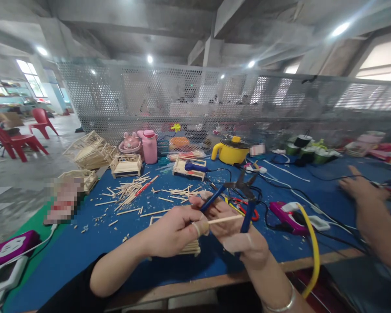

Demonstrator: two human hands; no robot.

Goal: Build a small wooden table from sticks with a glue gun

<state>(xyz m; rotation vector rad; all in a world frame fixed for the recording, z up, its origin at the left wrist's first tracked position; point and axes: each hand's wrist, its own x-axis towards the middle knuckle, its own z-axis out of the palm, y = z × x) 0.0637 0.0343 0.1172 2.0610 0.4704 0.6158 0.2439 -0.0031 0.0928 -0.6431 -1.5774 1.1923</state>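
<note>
My left hand [174,230] is closed in a pinch on a thin wooden stick [226,219] that points to the right. My right hand [237,232] grips blue-handled cutting pliers [236,191], whose dark jaws stand open above the stick. Both hands hover over the blue table [84,248], just above a small frame of glued sticks [189,248]. Loose sticks [133,193] lie scattered further back on the table.
Stick-built model houses [91,152], a pink bottle [149,145], a yellow pot [231,150], red scissors [246,208], a pink power strip [289,215] and cables crowd the table. Another person's hand [361,187] reaches in at the right. A mesh fence stands behind.
</note>
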